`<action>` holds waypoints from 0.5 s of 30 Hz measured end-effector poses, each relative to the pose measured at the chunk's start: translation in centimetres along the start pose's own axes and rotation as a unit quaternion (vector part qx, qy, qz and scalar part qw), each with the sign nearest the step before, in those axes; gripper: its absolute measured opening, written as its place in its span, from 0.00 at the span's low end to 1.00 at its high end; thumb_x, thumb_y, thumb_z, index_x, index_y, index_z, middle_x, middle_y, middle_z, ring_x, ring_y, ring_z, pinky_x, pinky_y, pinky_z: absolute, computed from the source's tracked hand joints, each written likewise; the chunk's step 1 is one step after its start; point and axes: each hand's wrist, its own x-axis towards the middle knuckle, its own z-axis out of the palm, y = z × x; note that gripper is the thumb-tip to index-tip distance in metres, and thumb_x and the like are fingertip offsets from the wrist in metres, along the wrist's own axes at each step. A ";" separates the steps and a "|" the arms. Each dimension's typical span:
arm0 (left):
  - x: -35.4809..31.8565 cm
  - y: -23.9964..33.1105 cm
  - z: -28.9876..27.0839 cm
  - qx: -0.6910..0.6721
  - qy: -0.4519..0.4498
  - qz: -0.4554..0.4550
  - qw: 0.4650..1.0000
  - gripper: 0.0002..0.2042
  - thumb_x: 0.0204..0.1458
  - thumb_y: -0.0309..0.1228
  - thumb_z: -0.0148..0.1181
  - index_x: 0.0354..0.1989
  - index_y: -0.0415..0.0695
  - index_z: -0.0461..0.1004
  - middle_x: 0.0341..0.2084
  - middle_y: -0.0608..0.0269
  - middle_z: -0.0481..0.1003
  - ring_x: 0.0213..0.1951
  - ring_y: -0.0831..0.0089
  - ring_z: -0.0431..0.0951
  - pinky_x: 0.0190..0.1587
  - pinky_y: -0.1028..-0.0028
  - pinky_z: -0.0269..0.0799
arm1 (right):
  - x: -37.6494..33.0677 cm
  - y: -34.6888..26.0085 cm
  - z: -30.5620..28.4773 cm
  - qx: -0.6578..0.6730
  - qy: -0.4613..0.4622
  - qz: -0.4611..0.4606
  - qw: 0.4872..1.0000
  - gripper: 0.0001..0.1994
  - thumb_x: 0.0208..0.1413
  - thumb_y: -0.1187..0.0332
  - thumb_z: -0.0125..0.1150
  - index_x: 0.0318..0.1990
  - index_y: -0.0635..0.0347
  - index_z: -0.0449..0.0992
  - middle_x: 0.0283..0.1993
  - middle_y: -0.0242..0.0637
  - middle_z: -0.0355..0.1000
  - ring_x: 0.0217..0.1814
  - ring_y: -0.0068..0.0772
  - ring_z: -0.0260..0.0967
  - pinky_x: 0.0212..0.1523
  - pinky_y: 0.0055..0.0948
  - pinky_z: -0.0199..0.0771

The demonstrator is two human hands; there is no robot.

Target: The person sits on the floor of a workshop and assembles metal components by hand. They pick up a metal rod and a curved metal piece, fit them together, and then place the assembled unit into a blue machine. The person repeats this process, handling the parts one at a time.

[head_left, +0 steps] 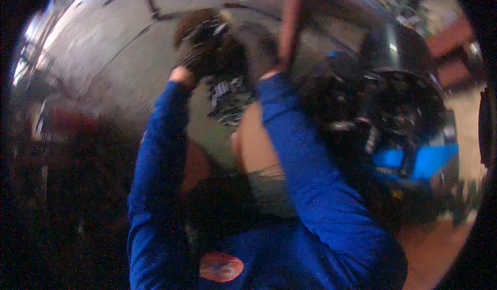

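Note:
Both my hands wear dark gloves and reach out in front of me, smeared by motion. My left hand [190,57] is closed on the side of a dark, bulky part [220,52] whose kind I cannot make out. A brownish rounded area and pale glints show at its far end. My right hand [263,49] lies against the right side of the same dark part, its fingers too blurred to tell apart. Below the hands, several small dark and grey pieces [225,88] lie on the floor, near a pale coil-like shape [230,118].
A reddish-brown post [291,23] stands just beyond my right hand. To the right is a heap of dark parts [357,98], with a large black cylinder [391,49] and a bright blue container [432,160]. The grey floor [108,57] stretches to the left.

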 end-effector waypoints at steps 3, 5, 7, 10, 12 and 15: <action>-0.9 1.1 -0.6 0.007 0.026 0.021 0.999 0.23 0.63 0.30 0.59 0.67 0.42 0.67 0.57 0.58 0.77 0.53 0.62 0.78 0.54 0.65 0.76 | 0.1 0.6 -2.2 -0.016 -0.060 0.113 0.992 0.15 0.64 0.69 0.53 0.52 0.57 0.83 0.57 0.46 0.78 0.63 0.47 0.73 0.64 0.38 0.71; -0.7 1.4 0.2 0.006 0.031 0.035 0.999 0.23 0.63 0.30 0.59 0.67 0.41 0.67 0.56 0.57 0.77 0.53 0.62 0.78 0.54 0.65 0.77 | 0.0 6.0 -2.8 -0.082 -0.047 0.033 0.995 0.14 0.65 0.69 0.54 0.52 0.57 0.83 0.56 0.47 0.79 0.60 0.46 0.76 0.61 0.38 0.74; 1.3 0.7 -0.2 0.022 0.044 0.046 0.998 0.23 0.63 0.30 0.58 0.67 0.41 0.67 0.56 0.57 0.77 0.53 0.62 0.79 0.54 0.65 0.77 | 2.0 7.4 -2.4 -0.151 -0.079 0.066 0.983 0.14 0.62 0.69 0.58 0.52 0.57 0.83 0.55 0.47 0.80 0.58 0.46 0.77 0.59 0.39 0.76; 1.3 -0.8 -0.6 0.036 0.056 0.047 0.997 0.23 0.63 0.30 0.58 0.66 0.40 0.67 0.55 0.56 0.77 0.52 0.61 0.79 0.53 0.66 0.77 | 4.0 6.9 -1.3 -0.205 -0.180 0.112 0.956 0.15 0.57 0.68 0.63 0.52 0.56 0.83 0.56 0.46 0.79 0.58 0.48 0.77 0.57 0.41 0.77; 1.6 -1.0 -0.9 0.044 0.064 0.060 0.995 0.23 0.63 0.29 0.58 0.66 0.39 0.67 0.55 0.55 0.77 0.52 0.61 0.79 0.52 0.66 0.78 | 4.1 7.7 0.4 -0.285 -0.229 0.002 0.931 0.15 0.59 0.67 0.61 0.52 0.55 0.83 0.56 0.45 0.79 0.58 0.49 0.76 0.57 0.43 0.76; 2.7 -1.5 -2.0 0.083 0.094 0.089 0.988 0.22 0.63 0.29 0.57 0.66 0.38 0.66 0.55 0.54 0.78 0.52 0.61 0.79 0.52 0.66 0.78 | 3.8 9.5 4.8 -0.291 -0.249 -0.066 0.921 0.15 0.60 0.67 0.60 0.53 0.55 0.82 0.56 0.46 0.78 0.58 0.50 0.76 0.57 0.43 0.76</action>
